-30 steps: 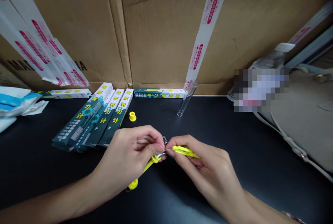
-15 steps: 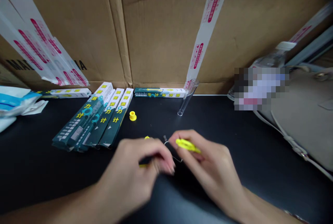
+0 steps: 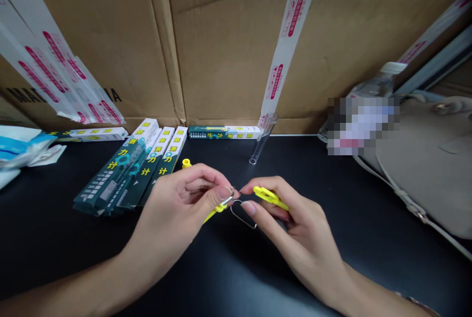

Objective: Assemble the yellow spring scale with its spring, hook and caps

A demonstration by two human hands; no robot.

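Note:
My left hand [image 3: 184, 209] pinches a yellow rod [image 3: 211, 215] with a small metal spring [image 3: 231, 192] at its tip. A bent wire hook [image 3: 243, 219] hangs between the two hands. In my right hand [image 3: 298, 223], a yellow slotted piece [image 3: 271, 197] lies between the fingers, while the thumb and index fingertip are close to the wire near the spring. Behind my left hand a yellow cap [image 3: 186, 163] stands on the black table, partly covered by the hand. A clear tube [image 3: 263, 139] stands tilted further back.
Several green and white boxes [image 3: 118, 169] lie at the left, with another box [image 3: 224, 132] along the cardboard wall [image 3: 221, 61]. A plastic packet [image 3: 25, 147] is far left. A bottle [image 3: 379, 83] and a grey bag [image 3: 431, 159] are at the right.
My left hand has turned and risen, so its thumb, the yellow rod and the spring now show. My right thumb has parted slightly from the index finger. The view has shifted a little.

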